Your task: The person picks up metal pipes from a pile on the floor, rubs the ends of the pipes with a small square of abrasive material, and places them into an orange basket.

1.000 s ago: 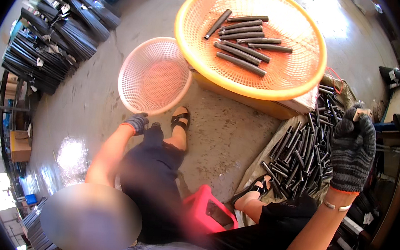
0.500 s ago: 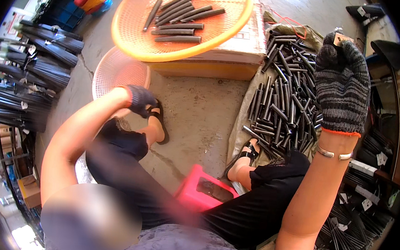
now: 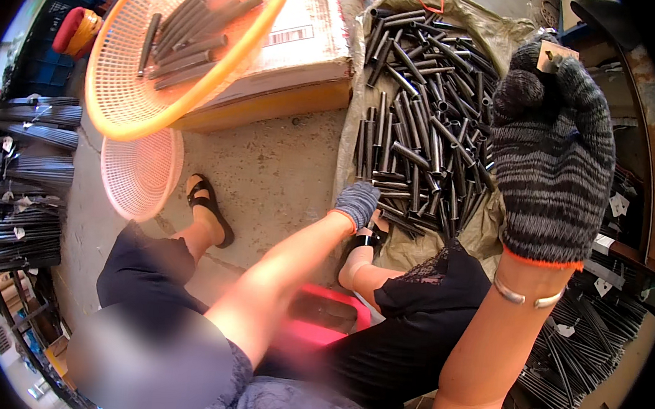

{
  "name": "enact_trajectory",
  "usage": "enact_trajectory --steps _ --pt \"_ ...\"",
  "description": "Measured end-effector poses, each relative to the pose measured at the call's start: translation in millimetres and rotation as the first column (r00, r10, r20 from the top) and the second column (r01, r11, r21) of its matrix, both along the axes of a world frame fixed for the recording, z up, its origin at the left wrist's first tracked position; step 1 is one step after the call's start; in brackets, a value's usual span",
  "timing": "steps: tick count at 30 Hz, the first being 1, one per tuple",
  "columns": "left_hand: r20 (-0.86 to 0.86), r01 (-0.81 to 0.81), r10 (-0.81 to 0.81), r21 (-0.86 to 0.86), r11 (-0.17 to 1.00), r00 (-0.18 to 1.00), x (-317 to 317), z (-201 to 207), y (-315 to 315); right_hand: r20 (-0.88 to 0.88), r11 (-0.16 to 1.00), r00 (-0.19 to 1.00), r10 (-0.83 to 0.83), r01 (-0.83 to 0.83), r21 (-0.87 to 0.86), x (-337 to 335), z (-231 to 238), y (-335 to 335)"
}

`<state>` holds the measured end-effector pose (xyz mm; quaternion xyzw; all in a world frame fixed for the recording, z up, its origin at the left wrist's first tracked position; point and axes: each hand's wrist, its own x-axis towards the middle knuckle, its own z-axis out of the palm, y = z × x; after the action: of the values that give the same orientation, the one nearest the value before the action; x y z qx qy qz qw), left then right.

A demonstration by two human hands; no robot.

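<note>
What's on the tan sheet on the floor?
Short black tubes, heaped loosely, some open ends showing. The left hand is at the heap's near-left edge; its grip can't be told. Lower layers are covered by upper tubes; the right hand hides whatever lies behind it.

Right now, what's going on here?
A person in knit gloves is at a heap of dark tubes on a tan sheet. The right hand is raised, pinching a small tan piece. The left hand is at the heap's near-left edge; whether it grips a tube can't be made out. More dark tubes lie in the orange-rimmed basket beyond, and a pale pink basket stands on the floor.
</note>
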<state>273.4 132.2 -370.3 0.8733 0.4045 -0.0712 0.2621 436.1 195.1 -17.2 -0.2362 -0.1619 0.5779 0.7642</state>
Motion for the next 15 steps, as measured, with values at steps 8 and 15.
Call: enact_trajectory --steps 8,15 --pt "-0.068 0.076 -0.066 0.165 0.983 0.996 19.0 -13.1 -2.6 0.018 0.995 0.998 0.064 -0.066 0.075 -7.3 -4.2 -1.5" --pt "-0.163 0.044 -0.041 0.016 0.999 0.986 27.3 -17.6 3.0 0.105 0.985 0.983 0.153 -0.16 0.062 -2.8 -5.4 2.2"
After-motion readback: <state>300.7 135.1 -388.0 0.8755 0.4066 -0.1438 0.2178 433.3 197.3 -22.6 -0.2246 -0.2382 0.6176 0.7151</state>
